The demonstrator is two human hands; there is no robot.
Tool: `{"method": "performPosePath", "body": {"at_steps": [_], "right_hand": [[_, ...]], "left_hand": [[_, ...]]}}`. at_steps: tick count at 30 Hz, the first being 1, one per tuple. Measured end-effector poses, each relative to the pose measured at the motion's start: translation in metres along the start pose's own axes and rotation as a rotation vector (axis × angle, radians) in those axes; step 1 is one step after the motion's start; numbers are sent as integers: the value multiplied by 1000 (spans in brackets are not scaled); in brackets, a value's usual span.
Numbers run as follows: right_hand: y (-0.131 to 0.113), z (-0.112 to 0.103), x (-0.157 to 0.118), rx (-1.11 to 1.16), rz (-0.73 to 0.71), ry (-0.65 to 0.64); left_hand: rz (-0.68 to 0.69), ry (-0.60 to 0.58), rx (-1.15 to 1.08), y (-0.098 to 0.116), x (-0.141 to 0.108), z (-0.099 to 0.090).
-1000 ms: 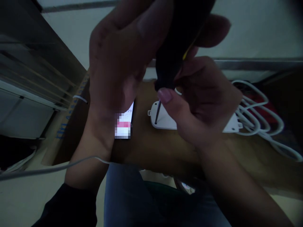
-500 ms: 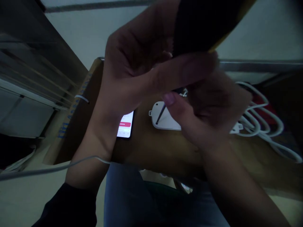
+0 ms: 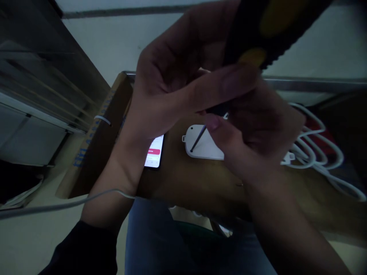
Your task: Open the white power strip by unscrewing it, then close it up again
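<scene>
1 pale wall (image 3: 100,42) filled the background, and before it stretched a brown work surface (image 3: 172,179), its left edge printed with blue lettering (image 3: 90,141). Below the surface's near edge showed the person's blue jeans (image 3: 151,236). A coil of white cable (image 3: 338,156) lay toward the right end, with a red item (image 3: 319,131) partly hidden behind it. The person's 2 bare hands met above the middle: the left hand (image 3: 169,99), below a dark sleeve (image 3: 86,248), was closed around the handle of a black-and-yellow screwdriver (image 3: 249,23), its thumb laid across the handle, while the right hand (image 3: 252,145) pinched the lower end, thumb beside the top of the shaft. The white casing (image 3: 210,147) lay flat on the brown surface under the right hand, which covered much of it. The screwdriver slanted down and left, its tip touching the casing's near left corner; how deep it sat could not be told. Just left of the casing, a phone (image 3: 155,152) with a lit screen lay partly behind the left wrist. A thin grey cord (image 3: 94,196) passed across the left forearm. Smallest was a dark hole (image 3: 192,128) at the casing's far left corner.
</scene>
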State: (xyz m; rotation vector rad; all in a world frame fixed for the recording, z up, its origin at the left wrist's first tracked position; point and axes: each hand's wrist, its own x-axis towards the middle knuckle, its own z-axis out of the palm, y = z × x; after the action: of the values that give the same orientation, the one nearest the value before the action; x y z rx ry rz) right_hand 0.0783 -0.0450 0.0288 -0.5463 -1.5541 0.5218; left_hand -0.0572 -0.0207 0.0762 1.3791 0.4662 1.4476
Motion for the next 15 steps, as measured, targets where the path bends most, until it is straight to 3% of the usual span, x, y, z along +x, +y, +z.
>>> {"method": "performPosePath", "body": {"at_steps": [3, 6, 9, 12, 15], "right_hand": [[1, 3, -1, -18, -39, 3], [0, 5, 0, -12, -37, 91], [-2, 5, 3, 44, -11, 152], [2, 2, 5, 39, -27, 85], [5, 0, 3, 23, -80, 45]], "left_hand": [[190, -8, -31, -3, -6, 7], [318, -51, 79, -3, -5, 10], [214, -29, 98, 2, -2, 10], [53, -68, 52, 11, -4, 11], [132, -11, 148, 13, -9, 14]]}}
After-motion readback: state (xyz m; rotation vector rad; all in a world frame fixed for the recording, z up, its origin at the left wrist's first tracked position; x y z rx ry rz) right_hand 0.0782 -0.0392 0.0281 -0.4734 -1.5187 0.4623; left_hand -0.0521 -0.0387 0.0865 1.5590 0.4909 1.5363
